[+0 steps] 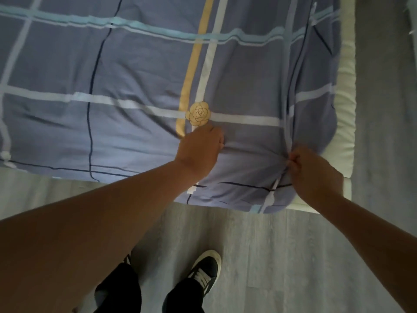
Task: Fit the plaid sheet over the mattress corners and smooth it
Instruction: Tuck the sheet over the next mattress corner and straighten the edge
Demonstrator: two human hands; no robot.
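The plaid sheet [135, 71] is blue-grey with white, teal, navy and yellow stripes and a cream rose print. It covers the top of the white mattress [345, 86], whose bare edge shows along the right side. At the near right corner the sheet bunches and hangs over the edge. My left hand [200, 147] rests on the sheet just below the rose, fingers curled into the fabric. My right hand [313, 170] pinches a gathered fold of sheet at the corner.
Grey wood-look floor [282, 256] runs along the near and right sides of the bed. My dark shoe [205, 269] and dark trouser legs stand on it close to the bed's near edge.
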